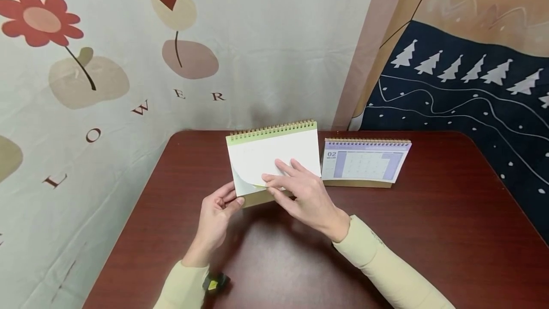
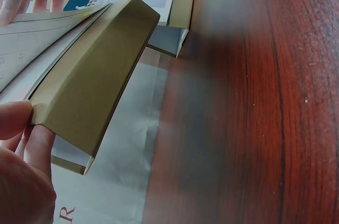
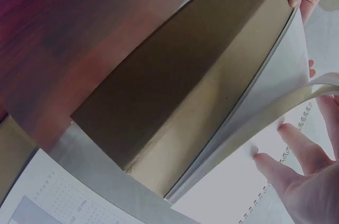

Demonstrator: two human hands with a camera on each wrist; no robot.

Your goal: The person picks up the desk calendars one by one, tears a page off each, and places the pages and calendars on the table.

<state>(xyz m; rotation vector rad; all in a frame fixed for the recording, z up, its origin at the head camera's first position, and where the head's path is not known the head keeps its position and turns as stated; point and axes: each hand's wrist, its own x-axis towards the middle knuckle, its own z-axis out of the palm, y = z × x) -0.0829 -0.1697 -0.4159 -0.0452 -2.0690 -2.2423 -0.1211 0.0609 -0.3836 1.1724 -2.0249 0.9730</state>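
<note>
A green-edged spiral calendar (image 1: 296,149) stands tilted on its brown cardboard base (image 1: 257,198), a blank white page facing up and its lower left corner curled away from the sheets beneath. My left hand (image 1: 216,216) grips the base's lower left corner, thumb in front; the left wrist view shows this hand (image 2: 26,155) at the base's end (image 2: 100,75). Over the page, my right hand (image 1: 306,197) pinches the lower edge between thumb and index finger, its other fingers spread on the white surface. In the right wrist view, the bent page (image 3: 222,187) partly hides this hand (image 3: 312,181).
A purple spiral calendar (image 1: 364,163) marked 02 stands just right of the green one on the dark red table (image 1: 450,232). A small black and yellow object (image 1: 214,283) lies by my left sleeve. Behind the table hang a flower-print cloth (image 1: 274,37) and a dark tree-print cloth (image 1: 463,94).
</note>
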